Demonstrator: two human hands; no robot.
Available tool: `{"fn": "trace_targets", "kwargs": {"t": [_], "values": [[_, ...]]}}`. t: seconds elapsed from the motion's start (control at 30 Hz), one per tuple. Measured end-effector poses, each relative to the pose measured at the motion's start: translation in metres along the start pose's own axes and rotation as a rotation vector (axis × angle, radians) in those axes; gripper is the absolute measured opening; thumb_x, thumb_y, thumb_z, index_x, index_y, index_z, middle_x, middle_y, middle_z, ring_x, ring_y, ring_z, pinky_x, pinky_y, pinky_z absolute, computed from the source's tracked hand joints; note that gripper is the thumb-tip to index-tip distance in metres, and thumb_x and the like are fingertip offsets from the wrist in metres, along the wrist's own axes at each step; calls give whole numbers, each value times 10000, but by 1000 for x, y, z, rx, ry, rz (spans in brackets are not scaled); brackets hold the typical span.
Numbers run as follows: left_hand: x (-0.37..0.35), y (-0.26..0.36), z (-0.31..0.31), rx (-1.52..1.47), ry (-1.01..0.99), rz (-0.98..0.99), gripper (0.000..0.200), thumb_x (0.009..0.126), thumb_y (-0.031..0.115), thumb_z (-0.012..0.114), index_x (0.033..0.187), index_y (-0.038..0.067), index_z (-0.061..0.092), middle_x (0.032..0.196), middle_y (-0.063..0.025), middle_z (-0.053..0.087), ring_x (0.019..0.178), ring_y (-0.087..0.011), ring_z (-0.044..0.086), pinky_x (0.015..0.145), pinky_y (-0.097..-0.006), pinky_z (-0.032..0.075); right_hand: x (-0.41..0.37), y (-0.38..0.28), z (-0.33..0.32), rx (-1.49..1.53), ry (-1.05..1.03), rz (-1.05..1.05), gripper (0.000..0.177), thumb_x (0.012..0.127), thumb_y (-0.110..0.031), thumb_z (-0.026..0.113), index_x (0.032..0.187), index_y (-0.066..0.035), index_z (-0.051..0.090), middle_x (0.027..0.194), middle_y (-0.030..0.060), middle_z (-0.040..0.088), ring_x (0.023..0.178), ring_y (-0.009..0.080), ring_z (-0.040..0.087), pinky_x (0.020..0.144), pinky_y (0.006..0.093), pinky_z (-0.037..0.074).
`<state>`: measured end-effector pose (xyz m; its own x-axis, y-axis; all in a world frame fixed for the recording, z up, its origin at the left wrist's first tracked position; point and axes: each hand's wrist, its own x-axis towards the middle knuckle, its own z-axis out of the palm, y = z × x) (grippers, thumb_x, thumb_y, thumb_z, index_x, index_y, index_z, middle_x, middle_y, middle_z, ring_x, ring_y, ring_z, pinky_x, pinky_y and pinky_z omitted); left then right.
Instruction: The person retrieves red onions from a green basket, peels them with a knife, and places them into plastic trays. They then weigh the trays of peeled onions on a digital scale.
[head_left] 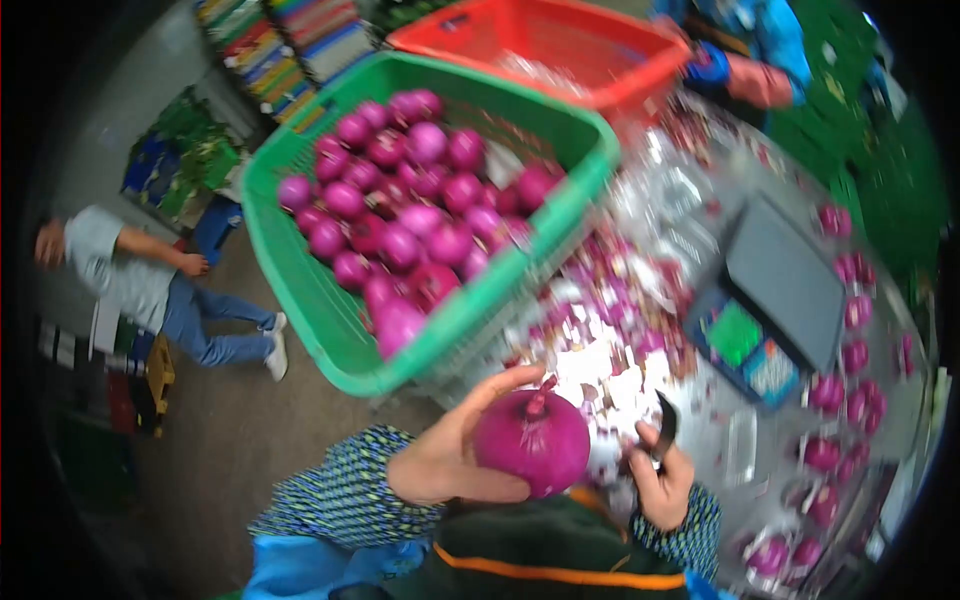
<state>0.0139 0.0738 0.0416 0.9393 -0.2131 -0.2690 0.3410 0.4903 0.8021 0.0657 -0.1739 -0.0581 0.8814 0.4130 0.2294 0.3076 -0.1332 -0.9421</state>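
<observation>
My left hand (445,455) grips a large red onion (532,442) close to my chest, thumb over its top near the stem. My right hand (660,482) sits just right of the onion, shut on a small dark knife (666,420) whose blade points up. Below the hands lies a heap of purple and white onion peelings (610,320) on the metal table (740,190). A green basket (340,320) full of several red onions (400,200) stands at the table's left.
A red basket (560,45) sits behind the green one. A weighing scale (775,300) stands on the table's right, with wrapped onions (850,360) around it. Another person (150,285) stands on the floor at left; someone else's arm (750,75) shows at top right.
</observation>
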Motion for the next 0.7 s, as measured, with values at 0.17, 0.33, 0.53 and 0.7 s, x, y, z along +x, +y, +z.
{"fn": "trace_targets", "kwargs": {"t": [0.17, 0.33, 0.53, 0.7], "values": [[7, -92, 25, -1, 23, -106, 810, 668, -55, 723, 1325, 63, 265, 1268, -80, 410, 1174, -176, 429, 965, -324, 381, 2, -33, -42, -421, -239, -264, 483, 630, -60, 674, 1109, -101, 629, 584, 32, 463, 493, 176, 486, 460, 279, 407], [7, -92, 41, 496, -111, -40, 877, 628, 31, 786, 1318, 54, 244, 1223, -99, 461, 1128, -187, 477, 957, -337, 397, -8, -32, -54, -670, -292, -377, 471, 651, -132, 641, 1121, -148, 623, 565, 19, 403, 521, 167, 502, 457, 316, 411], [14, -101, 41, -174, 47, -92, 752, 810, 350, 653, 1372, 69, 240, 1322, -159, 389, 1235, -298, 392, 1051, -438, 294, -41, -22, -53, 422, 42, 493, 321, 885, -61, 542, 1195, 22, 515, 776, 19, 606, 589, 38, 488, 487, 192, 399], [25, -110, 50, -366, 22, -111, 715, 853, 467, 539, 1367, 62, 251, 1337, -114, 385, 1236, -267, 382, 1041, -423, 297, -24, -35, -33, 627, -51, 599, 445, 861, -43, 568, 1288, -23, 442, 995, 60, 596, 606, 39, 496, 550, 178, 418]]}}
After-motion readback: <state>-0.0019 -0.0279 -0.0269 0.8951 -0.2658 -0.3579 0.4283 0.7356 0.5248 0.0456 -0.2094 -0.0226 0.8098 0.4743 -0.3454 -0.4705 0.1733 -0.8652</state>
